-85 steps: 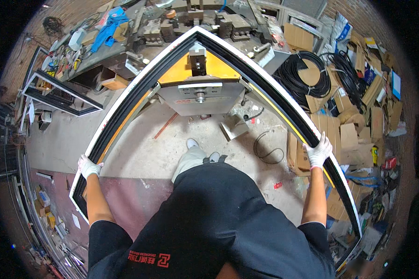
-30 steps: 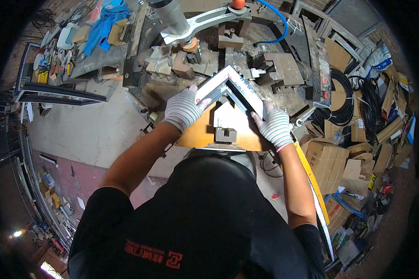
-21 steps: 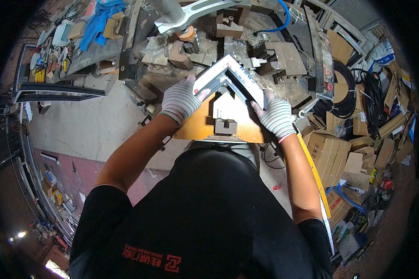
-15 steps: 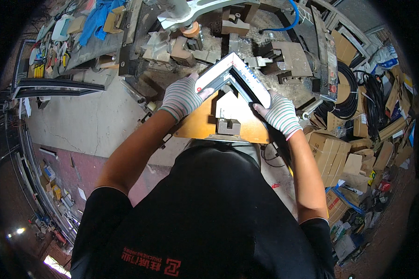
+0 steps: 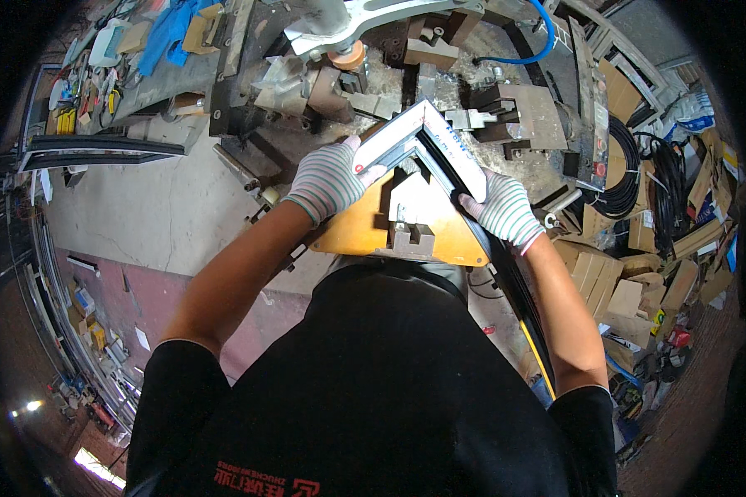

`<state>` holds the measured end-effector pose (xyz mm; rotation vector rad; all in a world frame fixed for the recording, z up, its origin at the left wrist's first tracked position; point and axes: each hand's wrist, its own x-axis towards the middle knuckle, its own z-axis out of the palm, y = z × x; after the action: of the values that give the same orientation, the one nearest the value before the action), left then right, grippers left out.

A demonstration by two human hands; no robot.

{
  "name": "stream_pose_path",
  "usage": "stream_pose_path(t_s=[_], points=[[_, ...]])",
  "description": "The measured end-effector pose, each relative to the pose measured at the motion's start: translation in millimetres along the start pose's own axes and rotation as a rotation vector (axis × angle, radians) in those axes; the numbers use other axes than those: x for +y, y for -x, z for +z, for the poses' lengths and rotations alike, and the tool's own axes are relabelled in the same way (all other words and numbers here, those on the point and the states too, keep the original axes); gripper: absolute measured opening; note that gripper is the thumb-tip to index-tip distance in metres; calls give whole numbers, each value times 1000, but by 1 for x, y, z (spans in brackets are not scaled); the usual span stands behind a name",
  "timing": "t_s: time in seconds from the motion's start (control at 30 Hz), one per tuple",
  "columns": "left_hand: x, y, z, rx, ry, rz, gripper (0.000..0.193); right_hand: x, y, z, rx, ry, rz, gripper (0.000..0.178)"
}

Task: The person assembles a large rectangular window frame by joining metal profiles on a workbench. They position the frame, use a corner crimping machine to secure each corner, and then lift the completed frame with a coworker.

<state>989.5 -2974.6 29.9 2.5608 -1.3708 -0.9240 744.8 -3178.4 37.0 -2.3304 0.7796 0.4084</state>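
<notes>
Looking down from the head, there is a white and black frame (image 5: 394, 137) with its pointed corner over the messy metal bench, aimed away from the person. The corner sits above a yellow plate (image 5: 348, 230), which has a pale pointed piece and a small metal block (image 5: 411, 239) on it. The left hand (image 5: 330, 178), in a stripy glove, pinches the frame's left side, thumb on the inside edge. The right hand (image 5: 506, 209), in a glove like it, pinches the right side, thumb on the inside too. The right side runs down past the right arm.

The frame's right side has blue writing (image 5: 457, 142) on its white face, too small to read well. A little red round mark (image 5: 359, 168) is by the left thumb. The black shirt (image 5: 365, 373) has red letters and a red square sign near the bottom. A white bag (image 5: 692, 112) at the far right has blue print, too small to read. Brown boxes (image 5: 584, 277) are piled on the right, near black cable (image 5: 622, 178)
</notes>
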Motion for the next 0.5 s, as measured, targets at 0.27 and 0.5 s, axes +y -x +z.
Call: stream_pose_path(t_s=[0.27, 0.5], points=[[7, -1, 1, 7, -5, -53, 55, 0, -6, 4, 40, 56, -12, 51], [7, 2, -2, 9, 42, -36, 52, 0, -5, 4, 18, 60, -2, 52]])
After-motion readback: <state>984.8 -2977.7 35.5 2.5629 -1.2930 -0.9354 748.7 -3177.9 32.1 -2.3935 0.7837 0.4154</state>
